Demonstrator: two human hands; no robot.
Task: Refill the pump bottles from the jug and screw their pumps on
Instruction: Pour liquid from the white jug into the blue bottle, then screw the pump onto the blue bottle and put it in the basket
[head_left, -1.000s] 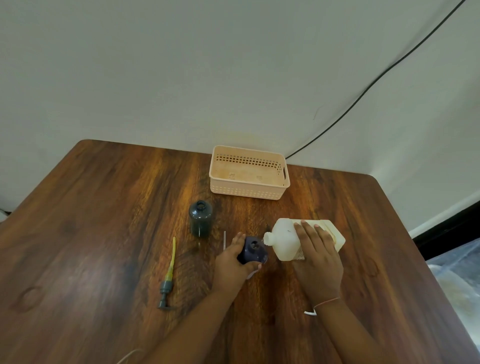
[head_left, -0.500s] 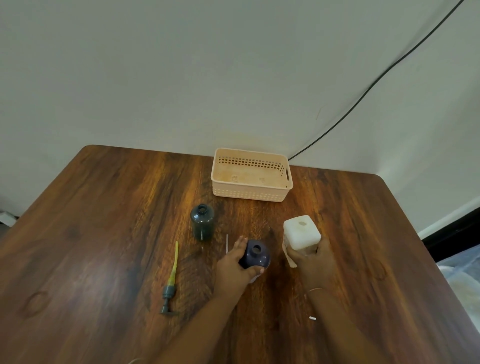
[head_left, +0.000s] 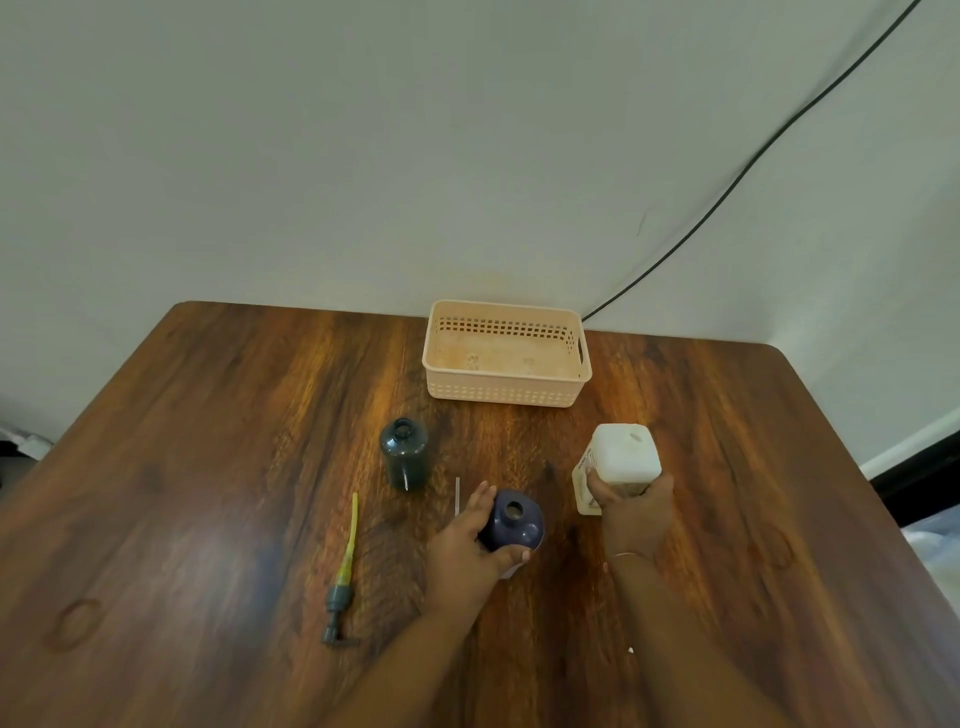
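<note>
Jug (head_left: 622, 457): white, square-sided, upright at centre right of the frame, long axis vertical, top facing the camera; whether it rests on the worktop (head_left: 208, 441) or is lifted off it cannot be told.
Jug label: a pale label on its left side carries print too small and blurred to read.
Right hand (head_left: 635, 512): wrapped around the lower part of the jug from the near side, fingers closed on it.
Purple bottle (head_left: 514, 522): upright just left of the jug, apart from it, open mouth pointing up, no pump on it.
Left hand (head_left: 467, 551): curled around the purple bottle from the left, thumb across its near side.
Dark green bottle (head_left: 404, 452): upright, open neck up, above and left of the purple one, untouched.
Pump (head_left: 344, 582): lies flat at lower left of centre, long axis running near to far, grey head toward the bottom of the frame, yellowish tube pointing up the frame.
Thin clear tube (head_left: 457, 496): lies just beside the left hand's fingers, running near to far.
Basket (head_left: 583, 358): peach, perforated, at the far edge of the worktop, upper centre.
Cable (head_left: 753, 161): black, runs diagonally across the wall at upper right.
</note>
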